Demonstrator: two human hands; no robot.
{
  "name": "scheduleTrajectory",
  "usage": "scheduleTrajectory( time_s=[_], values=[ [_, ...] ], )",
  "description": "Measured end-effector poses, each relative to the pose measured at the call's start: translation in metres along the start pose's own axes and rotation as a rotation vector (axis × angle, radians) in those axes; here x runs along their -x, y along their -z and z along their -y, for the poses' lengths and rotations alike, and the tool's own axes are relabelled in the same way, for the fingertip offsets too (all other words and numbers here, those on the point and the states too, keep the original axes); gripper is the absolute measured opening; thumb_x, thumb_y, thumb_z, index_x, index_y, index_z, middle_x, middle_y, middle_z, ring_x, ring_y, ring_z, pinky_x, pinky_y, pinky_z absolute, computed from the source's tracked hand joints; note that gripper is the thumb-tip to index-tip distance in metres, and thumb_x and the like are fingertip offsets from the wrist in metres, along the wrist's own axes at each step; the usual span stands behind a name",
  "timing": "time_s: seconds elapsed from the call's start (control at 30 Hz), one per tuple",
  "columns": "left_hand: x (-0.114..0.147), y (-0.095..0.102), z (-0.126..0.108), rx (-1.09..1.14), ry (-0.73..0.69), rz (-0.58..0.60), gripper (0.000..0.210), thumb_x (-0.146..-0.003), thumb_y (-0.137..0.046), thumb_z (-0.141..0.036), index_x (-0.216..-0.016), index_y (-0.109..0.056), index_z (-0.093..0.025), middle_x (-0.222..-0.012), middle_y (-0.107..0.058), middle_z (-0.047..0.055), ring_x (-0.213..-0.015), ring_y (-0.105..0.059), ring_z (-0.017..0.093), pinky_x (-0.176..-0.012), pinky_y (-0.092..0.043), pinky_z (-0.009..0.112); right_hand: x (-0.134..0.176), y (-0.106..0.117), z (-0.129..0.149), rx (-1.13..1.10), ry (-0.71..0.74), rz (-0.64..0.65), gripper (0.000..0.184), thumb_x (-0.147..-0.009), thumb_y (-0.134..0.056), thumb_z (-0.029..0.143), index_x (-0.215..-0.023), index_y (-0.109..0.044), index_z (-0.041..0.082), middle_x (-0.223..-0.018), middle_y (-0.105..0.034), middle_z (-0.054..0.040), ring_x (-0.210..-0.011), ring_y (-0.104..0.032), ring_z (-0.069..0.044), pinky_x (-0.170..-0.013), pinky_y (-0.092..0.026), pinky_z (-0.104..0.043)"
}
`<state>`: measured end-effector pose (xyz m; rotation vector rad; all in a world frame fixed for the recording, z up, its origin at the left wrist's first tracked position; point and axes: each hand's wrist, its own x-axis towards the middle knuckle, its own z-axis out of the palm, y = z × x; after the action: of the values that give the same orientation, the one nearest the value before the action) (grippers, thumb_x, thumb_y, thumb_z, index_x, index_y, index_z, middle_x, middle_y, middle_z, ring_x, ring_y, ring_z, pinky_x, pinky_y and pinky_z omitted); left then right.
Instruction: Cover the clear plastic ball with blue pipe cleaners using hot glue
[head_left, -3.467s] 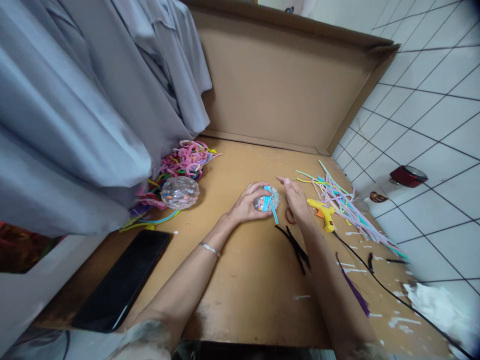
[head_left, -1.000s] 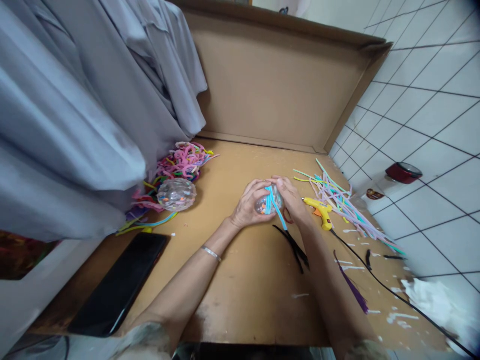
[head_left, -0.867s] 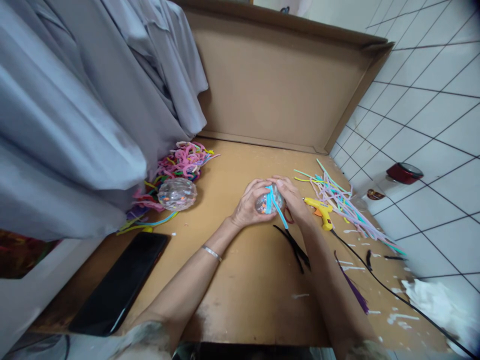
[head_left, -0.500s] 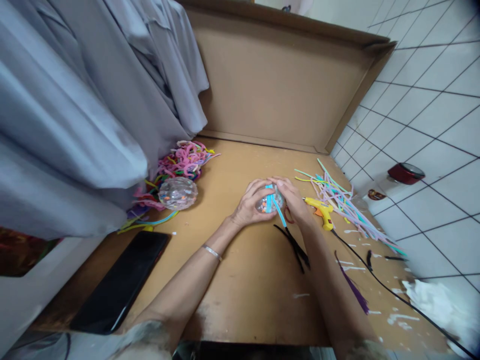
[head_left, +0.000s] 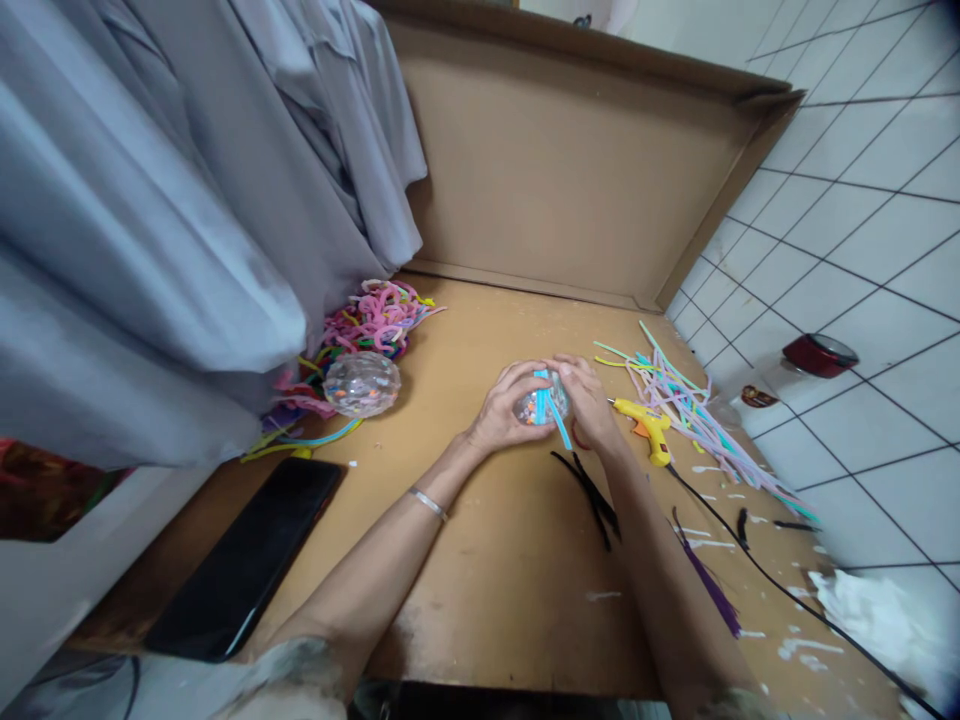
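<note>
The left forearm slants up from the lower left to a nearly straight wrist, and the left hand is curled in a rounded grip, its fingers bent together over the far side and its thumb stretched below them on the near side. The right forearm rises from the lower right, leaning inward, and the right hand is cupped opposite, palm facing the left, its fingers angled forward and inward so that both sets of fingertips come close together.
</note>
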<state>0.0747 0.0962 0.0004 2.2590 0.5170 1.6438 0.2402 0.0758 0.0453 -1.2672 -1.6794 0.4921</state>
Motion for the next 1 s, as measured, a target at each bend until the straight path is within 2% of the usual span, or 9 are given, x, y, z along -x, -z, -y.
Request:
scheduleTrajectory(
  time_s=[0.1, 0.37, 0.57, 0.7, 0.87, 1.0],
  values=[
    [0.002, -0.001, 0.001, 0.03, 0.037, 0.005, 0.052, -0.069, -0.081, -0.032, -0.117, -0.062, -0.022, -0.129, -0.057, 0.014, -0.123, -0.057, 0.029, -0.103, -0.049, 0.05, 0.001, 0.002, 0.003, 0.091, 0.004, -0.039, 0.059, -0.092, -0.035, 0.069, -0.1, -0.076, 0.028, -0.122, -0.062, -0.0093, -0.123, -0.052, -0.029, -0.11, -0.036, -0.053],
    [0.004, 0.0, 0.008, 0.08, 0.127, 0.011, 0.055, -0.066, -0.082, -0.03, -0.116, -0.062, -0.019, -0.128, -0.057, 0.016, -0.122, -0.059, 0.029, -0.103, -0.049, 0.05, 0.006, 0.004, 0.021, 0.252, 0.091, -0.02, 0.058, -0.095, -0.032, 0.064, -0.091, -0.076, 0.027, -0.126, -0.06, -0.0102, -0.126, -0.048, -0.03, -0.109, -0.033, -0.054],
    [0.004, 0.0, 0.009, 0.09, 0.175, 0.037, 0.056, -0.064, -0.083, -0.031, -0.115, -0.063, -0.02, -0.127, -0.06, 0.014, -0.121, -0.06, 0.029, -0.102, -0.05, 0.05, 0.004, 0.002, 0.011, 0.171, 0.082, 0.005, 0.06, -0.093, -0.033, 0.069, -0.086, -0.076, 0.026, -0.124, -0.061, -0.0099, -0.125, -0.05, -0.029, -0.108, -0.036, -0.054],
    [0.008, -0.003, 0.012, 0.112, 0.199, 0.022, 0.056, -0.063, -0.084, -0.03, -0.114, -0.062, -0.02, -0.126, -0.061, 0.013, -0.122, -0.059, 0.028, -0.104, -0.049, 0.05, 0.002, 0.003, 0.002, 0.108, 0.066, 0.034, 0.062, -0.091, -0.034, 0.072, -0.091, -0.077, 0.028, -0.124, -0.061, -0.0089, -0.125, -0.051, -0.029, -0.109, -0.035, -0.054],
    [0.012, -0.007, 0.016, 0.167, 0.309, -0.024, 0.072, -0.058, -0.085, -0.029, -0.121, -0.053, -0.019, -0.122, -0.063, 0.013, -0.113, -0.063, 0.027, -0.1, -0.052, 0.046, 0.001, 0.004, 0.003, 0.054, 0.035, 0.084, 0.066, -0.089, -0.034, 0.076, -0.09, -0.079, 0.027, -0.122, -0.062, -0.0101, -0.124, -0.052, -0.028, -0.11, -0.036, -0.052],
    [0.011, -0.003, 0.014, 0.121, 0.354, -0.013, 0.075, -0.058, -0.084, -0.027, -0.125, -0.051, -0.018, -0.122, -0.063, 0.012, -0.113, -0.064, 0.028, -0.1, -0.053, 0.045, 0.002, 0.004, 0.005, 0.033, 0.038, 0.128, 0.063, -0.09, -0.035, 0.073, -0.09, -0.079, 0.029, -0.122, -0.063, -0.0086, -0.124, -0.052, -0.027, -0.11, -0.036, -0.05]
  ],
)
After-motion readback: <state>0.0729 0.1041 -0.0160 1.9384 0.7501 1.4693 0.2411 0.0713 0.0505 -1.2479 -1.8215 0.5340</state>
